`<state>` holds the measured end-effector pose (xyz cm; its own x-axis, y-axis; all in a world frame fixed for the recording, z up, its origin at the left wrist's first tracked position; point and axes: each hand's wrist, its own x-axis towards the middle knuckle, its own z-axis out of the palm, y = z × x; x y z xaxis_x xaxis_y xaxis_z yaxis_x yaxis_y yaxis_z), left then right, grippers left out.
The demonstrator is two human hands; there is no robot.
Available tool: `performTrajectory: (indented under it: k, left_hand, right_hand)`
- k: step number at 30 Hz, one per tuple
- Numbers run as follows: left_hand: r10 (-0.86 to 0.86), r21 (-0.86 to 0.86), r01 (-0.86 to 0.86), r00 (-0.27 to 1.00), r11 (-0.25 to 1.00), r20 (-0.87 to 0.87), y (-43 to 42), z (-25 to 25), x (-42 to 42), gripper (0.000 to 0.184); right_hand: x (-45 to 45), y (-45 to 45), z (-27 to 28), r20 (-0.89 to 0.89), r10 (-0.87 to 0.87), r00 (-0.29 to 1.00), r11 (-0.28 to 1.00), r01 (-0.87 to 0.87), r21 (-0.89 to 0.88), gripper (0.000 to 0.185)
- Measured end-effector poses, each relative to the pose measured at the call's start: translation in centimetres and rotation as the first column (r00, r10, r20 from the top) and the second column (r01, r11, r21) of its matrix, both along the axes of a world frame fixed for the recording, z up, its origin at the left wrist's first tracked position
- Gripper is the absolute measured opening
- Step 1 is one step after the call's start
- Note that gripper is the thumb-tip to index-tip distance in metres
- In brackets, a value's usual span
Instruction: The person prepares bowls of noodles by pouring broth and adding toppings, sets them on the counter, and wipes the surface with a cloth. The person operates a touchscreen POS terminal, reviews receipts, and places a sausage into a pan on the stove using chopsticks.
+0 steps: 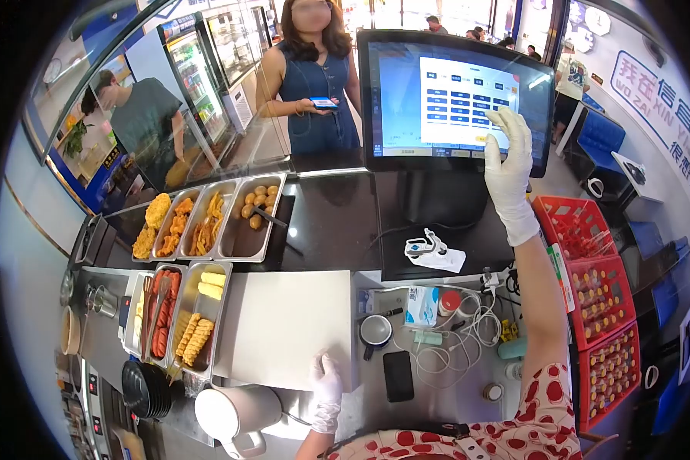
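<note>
On my right I see a white wall [625,46] with large red and blue lettering [652,96], and near it blue bench-like seats [602,138] and a small white tabletop [643,188]. At far left, beyond my glossy black counter [333,203], stands a tall, lit, glass-doored fridge [190,69]. Strong white light fills the far end of the room.

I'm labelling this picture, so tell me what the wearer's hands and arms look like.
The left hand and right hand wear thin white gloves, wrinkled at the wrists. The right sleeve is pale with red spots; the right forearm is bare.
</note>
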<state>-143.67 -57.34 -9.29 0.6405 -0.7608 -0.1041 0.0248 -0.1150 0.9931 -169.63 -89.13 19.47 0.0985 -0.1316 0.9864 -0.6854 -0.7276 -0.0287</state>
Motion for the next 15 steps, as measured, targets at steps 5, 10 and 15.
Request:
performTrajectory:
  k: [5,10,15]
  left_hand:
    - [0.014,-0.013,-0.014,1.000,1.000,-0.004,0.0,-0.8,0.0,0.018]
    - [0.048,-0.027,-0.047,0.998,0.999,0.035,-0.2,-0.4,-0.1,0.017]
    - [0.035,-0.035,-0.033,0.997,0.999,0.066,0.0,-1.2,0.2,0.017]
  right_hand:
    - [-0.1,-0.2,0.1,-0.024,-0.016,1.000,1.000,0.016,-0.011,0.039]
    - [-0.2,-0.3,0.1,-0.018,-0.010,1.000,1.000,0.010,-0.009,0.039]
    - [-0.2,-0.2,0.1,-0.031,-0.008,0.999,1.000,0.007,-0.011,0.039]
